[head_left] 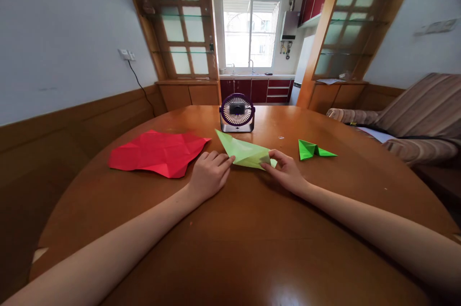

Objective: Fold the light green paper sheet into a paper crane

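Over the surface (216, 258), I have the right hand (288, 173) pinching the pale paper (248, 153) by its right end; the left hand (210, 175) touches its near left edge, pinching or not I cannot tell. Red paper (158, 153) lies left, green paper (306, 151) right; the fan (237, 110) stands just beyond, a cabinet (176, 97) farther back.

Daylight pours in through the window (236, 32), blown nearly white, and a pale glare lies low on the table (284, 279), while the left panelling (72, 164) sits dim, wide-angle distortion tilts the cabinets (182, 25) outward, and the far-right switches (435, 28) look blurred.
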The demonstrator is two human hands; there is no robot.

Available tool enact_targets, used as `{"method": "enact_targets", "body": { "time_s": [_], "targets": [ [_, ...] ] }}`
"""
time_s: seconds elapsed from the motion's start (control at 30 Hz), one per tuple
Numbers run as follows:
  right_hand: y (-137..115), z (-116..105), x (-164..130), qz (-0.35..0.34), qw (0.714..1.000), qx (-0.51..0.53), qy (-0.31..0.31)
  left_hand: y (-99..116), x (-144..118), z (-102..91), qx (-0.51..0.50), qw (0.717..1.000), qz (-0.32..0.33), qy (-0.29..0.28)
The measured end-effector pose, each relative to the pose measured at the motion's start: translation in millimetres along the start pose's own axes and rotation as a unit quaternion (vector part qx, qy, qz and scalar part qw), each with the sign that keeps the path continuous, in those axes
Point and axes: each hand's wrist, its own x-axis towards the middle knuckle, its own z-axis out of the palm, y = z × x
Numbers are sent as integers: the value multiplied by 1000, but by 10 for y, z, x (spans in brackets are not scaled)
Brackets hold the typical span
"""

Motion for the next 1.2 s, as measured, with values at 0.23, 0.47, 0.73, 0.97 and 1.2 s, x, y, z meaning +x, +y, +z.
{"method": "enact_targets", "body": {
  "time_s": [0.23, 0.47, 0.73, 0.97, 1.2],
  "targets": [
    [-85, -6, 8, -53, 998, -28, -13, 93, 6, -4, -132, 989, -47, 41],
    [-87, -7, -7, -90, 994, -64, -5, 132, -4, 18, -177, 984, -29, 17],
    [-98, -6, -37, -121, 987, -99, 30, 114, -22, 57, -103, 994, 26, 8],
    [-135, -5, -64, -174, 975, -137, 15, 129, 7, -4, -71, 997, 37, 7],
    [-103, 12, -73, -221, 967, -124, -19, 154, 33, -17, -86, 996, 20, 5]
  ]
}}
